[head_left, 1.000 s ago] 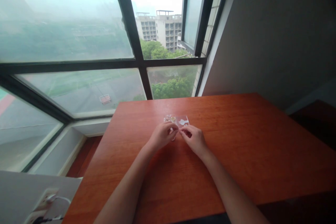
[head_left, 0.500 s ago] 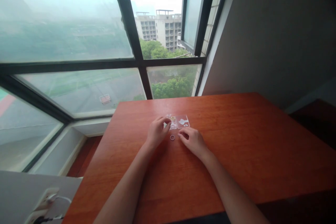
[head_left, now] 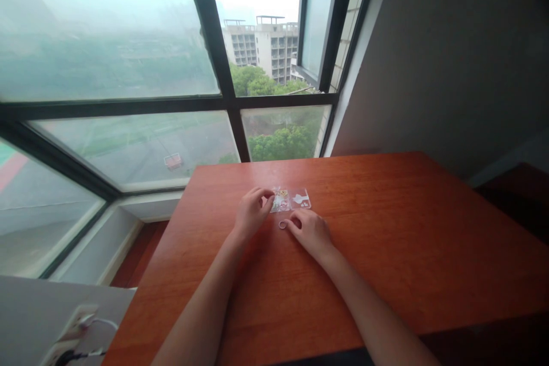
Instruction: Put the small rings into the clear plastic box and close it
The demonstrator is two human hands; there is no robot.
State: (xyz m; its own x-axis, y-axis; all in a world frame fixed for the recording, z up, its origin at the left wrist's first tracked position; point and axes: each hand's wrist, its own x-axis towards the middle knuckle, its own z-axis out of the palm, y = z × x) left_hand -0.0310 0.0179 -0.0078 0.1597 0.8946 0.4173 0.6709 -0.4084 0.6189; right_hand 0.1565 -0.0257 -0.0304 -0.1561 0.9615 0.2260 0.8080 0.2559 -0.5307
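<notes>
A small clear plastic box (head_left: pixel 282 207) lies on the table with its lid folded out flat to the right. The lid (head_left: pixel 305 206) bears white shapes, and tiny gold and pale pieces sit in the box. My left hand (head_left: pixel 254 209) is at the box's left edge, thumb and forefinger curled into a pinch; what is between the tips is too small to make out. In front of the box lies a pale ring (head_left: pixel 282 225). My right hand (head_left: pixel 309 230) rests just right of it, thumb tip at the ring's edge and the forefinger slightly apart from the thumb.
The brown wooden table (head_left: pixel 386 229) reaches to a dark-framed window (head_left: pixel 171 104) at the back and left. A grey wall (head_left: pixel 429 68) stands at the right. Plugs and cords hang from a wall socket (head_left: pixel 81 320) at lower left.
My left hand has drawn back a little to the left, showing more of the box. My right hand has moved slightly left, its thumb now reaching the ring.
</notes>
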